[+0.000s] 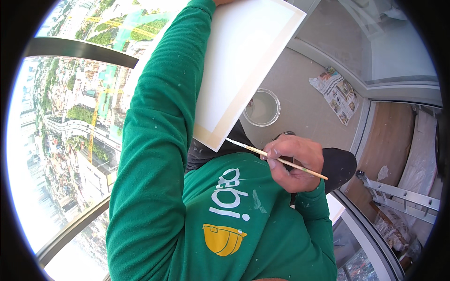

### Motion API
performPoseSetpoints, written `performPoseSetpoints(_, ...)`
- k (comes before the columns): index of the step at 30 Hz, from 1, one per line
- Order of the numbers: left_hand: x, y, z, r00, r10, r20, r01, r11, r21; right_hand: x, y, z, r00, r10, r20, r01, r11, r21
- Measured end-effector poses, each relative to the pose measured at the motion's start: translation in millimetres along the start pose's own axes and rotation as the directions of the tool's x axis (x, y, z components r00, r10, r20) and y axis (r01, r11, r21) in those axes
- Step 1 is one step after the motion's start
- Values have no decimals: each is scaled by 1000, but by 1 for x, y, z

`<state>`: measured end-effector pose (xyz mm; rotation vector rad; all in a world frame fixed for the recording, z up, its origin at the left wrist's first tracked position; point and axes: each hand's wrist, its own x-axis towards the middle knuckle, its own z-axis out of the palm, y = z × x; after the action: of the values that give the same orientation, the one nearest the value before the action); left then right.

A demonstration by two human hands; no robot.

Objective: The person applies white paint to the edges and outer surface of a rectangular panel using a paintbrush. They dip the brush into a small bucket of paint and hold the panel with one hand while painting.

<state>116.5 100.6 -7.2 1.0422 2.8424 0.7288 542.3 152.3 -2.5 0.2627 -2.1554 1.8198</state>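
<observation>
My right hand (300,161) is closed in a pinch round a thin wooden paintbrush (254,149). The brush tip, coated white, points left, close to the lower corner of a white panel (248,47) with a beige border; whether it touches cannot be told. The panel lies tilted above my lap. My left arm (161,126), in a green sleeve, stretches up along the panel's left side. Only a sliver of my left hand (224,2) shows at the top edge of the view, by the panel; its fingers are out of sight.
A round clear tub (280,109) stands on the floor beyond the panel. Crumpled newspaper (338,93) lies farther right. On the right are an aluminium ladder (403,196) and plastic sheeting. Large framed windows (70,126) on the left look out over a city far below.
</observation>
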Motion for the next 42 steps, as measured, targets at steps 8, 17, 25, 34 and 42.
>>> performPoseSetpoints(8, 0, 6, -1, 1000, -9, 22, 9, 1000, -5, -1, -1, -3, 999, -4, -32, 5, 999, 34)
performPoseSetpoints(17, -1, 9, -1, 999, -33, 41, 34, 999, -4, 0, -3, -6, 999, -29, -46, 30, 999, 18)
performPoseSetpoints(25, 0, 9, -1, 999, -7, 33, 7, 1000, 19, 3, -5, -3, 997, -44, -61, 42, 999, -29)
performPoseSetpoints(34, -3, 13, -4, 999, -29, 41, 28, 1000, 8, 5, -5, -1, 998, -35, -45, 34, 999, -22)
performPoseSetpoints(42, -5, 14, -5, 998, -46, 44, 47, 999, -10, 6, -5, 2, 998, -55, -17, 55, 998, -32)
